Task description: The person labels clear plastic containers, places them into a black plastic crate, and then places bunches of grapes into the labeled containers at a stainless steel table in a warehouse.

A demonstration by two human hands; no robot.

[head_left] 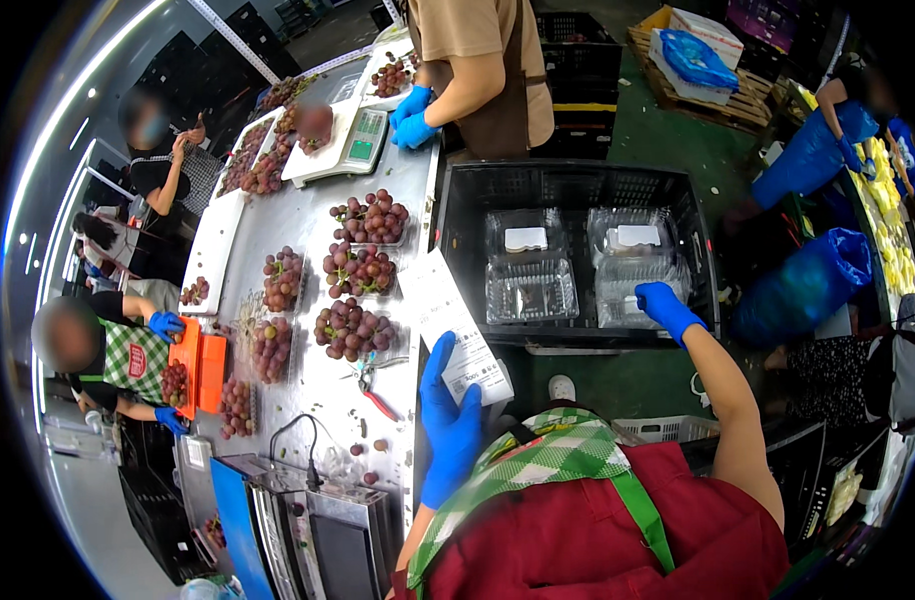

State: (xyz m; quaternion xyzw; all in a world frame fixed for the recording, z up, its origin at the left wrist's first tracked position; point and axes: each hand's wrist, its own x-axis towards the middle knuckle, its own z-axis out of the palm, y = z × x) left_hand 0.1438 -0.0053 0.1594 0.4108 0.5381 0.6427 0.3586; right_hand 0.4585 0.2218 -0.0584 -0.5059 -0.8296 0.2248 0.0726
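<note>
Sheet of white labels [454,315] clamped in my left hand [451,430]; my right hand [670,308] at a clear clamshell [623,297] in the black crate [618,183], its grip I cannot tell.

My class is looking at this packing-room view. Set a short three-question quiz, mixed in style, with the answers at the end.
1. What does the camera wearer's left hand hold?
2. True or false: the right hand is at the near right part of the black crate.
3. The clippers on the table have handles of which colour? A) yellow B) red C) green

Key:
1. A white paper strip.
2. True.
3. B.
</note>
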